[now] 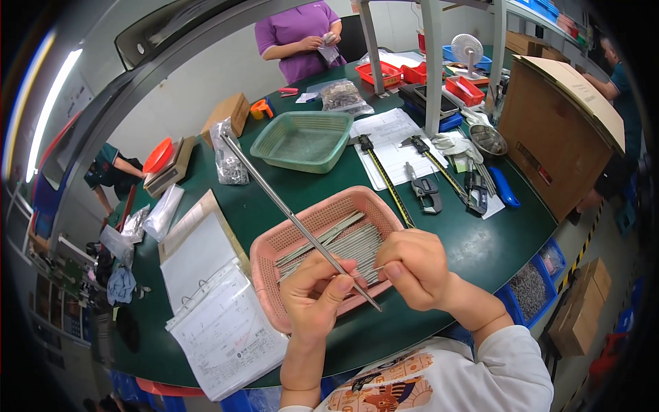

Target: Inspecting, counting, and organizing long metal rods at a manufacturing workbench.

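A long thin metal rod (pixel 281 206) slants across the view over the pink basket. My left hand (pixel 312 292) pinches it near its lower end, between thumb and fingers. Close beside it, my right hand (pixel 415 268) is closed, thumb against curled fingers. A thin sliver shows at the right fingertips, too small to name. Beneath both hands sits the pink perforated basket (pixel 264 240), with many slim metal rods (pixel 350 244) lying side by side in it. Part of the basket's near right side is hidden by my hands.
An open ring binder (pixel 226 336) lies left of the basket, a green plastic basket (pixel 302 141) behind it. Calipers (pixel 384 172) and a micrometer (pixel 425 189) lie on papers to the right. A cardboard box (pixel 549 130) stands far right. People are nearby.
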Action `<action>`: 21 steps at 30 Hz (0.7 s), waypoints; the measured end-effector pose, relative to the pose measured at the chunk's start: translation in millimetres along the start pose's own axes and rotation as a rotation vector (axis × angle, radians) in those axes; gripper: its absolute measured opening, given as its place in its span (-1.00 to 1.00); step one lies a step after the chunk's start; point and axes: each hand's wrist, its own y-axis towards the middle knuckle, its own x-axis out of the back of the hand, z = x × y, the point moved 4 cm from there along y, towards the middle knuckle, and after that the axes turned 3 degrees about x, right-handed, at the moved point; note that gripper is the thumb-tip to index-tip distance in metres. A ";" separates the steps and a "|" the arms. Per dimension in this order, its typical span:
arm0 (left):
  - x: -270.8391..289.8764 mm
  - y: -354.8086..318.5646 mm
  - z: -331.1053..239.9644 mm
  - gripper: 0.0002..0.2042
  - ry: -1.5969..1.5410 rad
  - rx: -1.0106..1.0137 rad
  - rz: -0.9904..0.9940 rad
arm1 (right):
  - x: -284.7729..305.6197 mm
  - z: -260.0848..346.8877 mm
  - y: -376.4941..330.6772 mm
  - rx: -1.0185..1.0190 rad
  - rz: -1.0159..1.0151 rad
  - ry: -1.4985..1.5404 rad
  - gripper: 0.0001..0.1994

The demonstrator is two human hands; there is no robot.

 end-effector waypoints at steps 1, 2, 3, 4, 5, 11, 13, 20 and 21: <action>0.1 0.0 -0.1 -0.84 0.006 0.002 0.003 | -0.1 -0.1 0.0 -0.002 0.002 0.007 -0.93; -0.4 0.2 -0.2 -0.84 0.006 0.001 0.004 | 0.4 -0.1 -0.1 -0.002 0.001 0.006 -0.93; -1.0 0.4 -0.6 -0.84 0.001 -0.002 0.007 | 0.7 -0.1 -0.2 -0.004 0.003 0.013 -0.93; -1.8 0.6 -1.2 -0.84 -0.004 -0.005 0.011 | 1.1 0.1 -0.1 -0.006 0.004 0.021 -0.92; -1.2 1.0 -0.2 -0.84 -0.006 -0.005 0.010 | 0.4 -1.0 -0.5 -0.008 0.005 0.021 -0.92; 0.1 1.1 -0.2 -0.84 -0.006 -0.018 0.011 | -2.8 -3.2 -0.8 -0.046 0.004 0.084 -0.90; 0.3 0.5 -0.4 -0.84 -0.007 -0.002 0.017 | -3.3 -3.1 -1.2 -0.079 -0.045 0.068 -0.93; 1.4 -0.7 1.8 -0.84 -0.007 0.041 0.017 | -3.1 2.7 -0.4 -0.063 -0.044 0.038 -0.94; 0.2 0.1 2.3 -0.85 -0.017 0.054 0.011 | -2.5 3.2 -0.8 -0.063 -0.048 0.032 -0.94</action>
